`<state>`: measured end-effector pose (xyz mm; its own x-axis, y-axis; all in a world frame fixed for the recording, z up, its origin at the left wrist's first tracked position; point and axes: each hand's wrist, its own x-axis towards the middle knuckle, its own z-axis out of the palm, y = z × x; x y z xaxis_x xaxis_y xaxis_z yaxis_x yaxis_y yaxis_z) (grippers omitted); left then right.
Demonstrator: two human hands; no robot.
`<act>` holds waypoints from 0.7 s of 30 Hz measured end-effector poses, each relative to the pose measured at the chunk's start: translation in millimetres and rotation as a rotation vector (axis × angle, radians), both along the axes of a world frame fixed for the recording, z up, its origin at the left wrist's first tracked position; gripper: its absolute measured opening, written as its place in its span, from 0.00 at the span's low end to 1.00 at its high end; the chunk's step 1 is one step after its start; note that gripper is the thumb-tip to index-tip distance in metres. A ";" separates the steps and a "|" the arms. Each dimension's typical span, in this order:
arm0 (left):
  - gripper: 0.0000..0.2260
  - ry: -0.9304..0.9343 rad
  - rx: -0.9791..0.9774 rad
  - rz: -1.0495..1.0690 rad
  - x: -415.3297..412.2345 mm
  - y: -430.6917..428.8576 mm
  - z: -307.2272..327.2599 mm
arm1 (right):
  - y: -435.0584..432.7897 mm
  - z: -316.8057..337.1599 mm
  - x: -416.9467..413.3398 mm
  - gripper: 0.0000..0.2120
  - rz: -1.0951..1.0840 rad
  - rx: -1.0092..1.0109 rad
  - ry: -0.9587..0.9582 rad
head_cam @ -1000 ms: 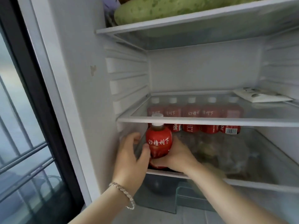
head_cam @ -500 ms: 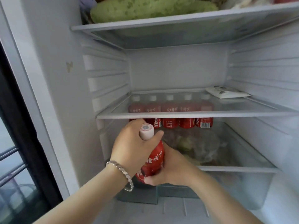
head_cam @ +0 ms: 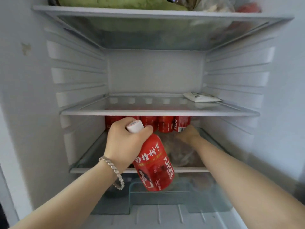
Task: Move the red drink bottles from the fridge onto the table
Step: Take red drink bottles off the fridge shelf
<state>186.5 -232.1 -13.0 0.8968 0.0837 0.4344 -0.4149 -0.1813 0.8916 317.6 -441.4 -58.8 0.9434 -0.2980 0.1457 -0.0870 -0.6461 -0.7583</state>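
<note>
My left hand [head_cam: 125, 142] is clamped round the neck of one red bottle [head_cam: 153, 164], fingers and thumb curled just under its white cap [head_cam: 134, 127]. The bottle is tilted. Its long axis runs from upper left to lower right, with the cap pointing up and towards me and the base hanging down to the right. The label faces me, its "JUICE" lettering running along the body. The bottle is off the shelf, in the air in front of the lower shelf [head_cam: 189, 170] of the fridge [head_cam: 156, 71].

My left forearm comes in from the lower left with a silver bracelet [head_cam: 113, 171] at the wrist, knuckles turned up. My right arm stretches in from the lower right, deeper into the same compartment. My right hand [head_cam: 188, 134] lies palm down just below the right end of the row of red bottles [head_cam: 165, 123]. Its fingers are blurred and partly hidden, so I cannot tell whether they are spread or closed on anything.

That row stands upright at the back of the lower shelf, and the white caps show through the glass shelf [head_cam: 158, 112] above. On that glass shelf, at the back right, lies a flat white packet [head_cam: 200, 97]. The top shelf [head_cam: 148, 13] carries a large green gourd [head_cam: 115, 2] and some bagged items. Below the lower shelf sits a clear drawer [head_cam: 165, 195].
</note>
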 end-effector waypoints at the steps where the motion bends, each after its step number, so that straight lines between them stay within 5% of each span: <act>1: 0.10 0.008 -0.027 -0.026 2.2 -2.3 -1.8 | -5.4 1.2 9.3 0.20 -0.001 0.012 0.021; 5: 0.08 0.033 -0.069 -0.072 14.5 -6.5 -4.3 | -15.9 11.1 41.3 0.46 -0.014 0.137 0.060; 7: 0.08 0.071 -0.100 -0.096 21.6 -6.3 -4.9 | -16.9 12.9 51.8 0.50 -0.006 0.192 -0.002; 13: 0.05 0.142 -0.138 -0.105 36.8 5.5 -20.7 | -32.6 4.3 59.7 0.42 -0.076 0.390 -0.200; 21: 0.06 0.249 0.082 -0.166 50.9 1.1 -14.8 | -24.7 10.3 19.5 0.20 0.129 0.358 -0.083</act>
